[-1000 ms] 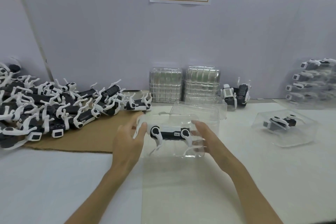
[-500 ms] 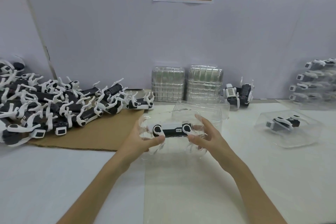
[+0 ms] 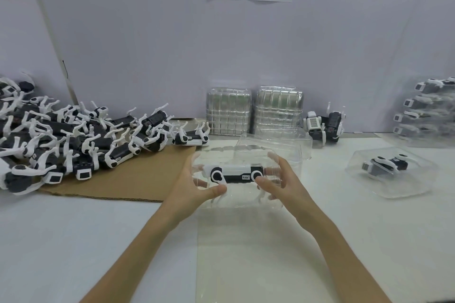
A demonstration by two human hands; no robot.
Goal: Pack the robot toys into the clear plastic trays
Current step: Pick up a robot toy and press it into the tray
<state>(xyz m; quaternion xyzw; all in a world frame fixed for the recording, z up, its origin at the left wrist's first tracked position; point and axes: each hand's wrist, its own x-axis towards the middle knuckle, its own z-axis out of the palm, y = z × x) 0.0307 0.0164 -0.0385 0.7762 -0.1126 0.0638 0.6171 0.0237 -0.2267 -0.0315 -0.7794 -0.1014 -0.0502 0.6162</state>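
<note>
fingers (image 3: 213, 191) of the left hand (image 3: 188, 188) are curling round the left end of the clear tray (image 3: 242, 204), thumb pressing on the front and the rest showing through the plastic behind; right hand (image 3: 286, 188) is doing the same at the right end; so both are clamping on the tray; can't tell if it's resting on the table (image 3: 73, 241) or lifted a bit; the robot toy (image 3: 234, 174) is lying lengthways inside it, legs pointing down into the shell; i'm guessing this is the seating step, toy in but maybe not snapped home; what's worrying me: thin plastic is going to flex under that squeeze, so pressing too hard could be popping the toy out or creasing the shell; a leg sitting outside its pocket could be bending; the empty tray (image 3: 283, 140) just behind is near enough to get knocked; loose toys (image 3: 73, 142) are waiting on the cardboard (image 3: 123, 184) at the left
</note>
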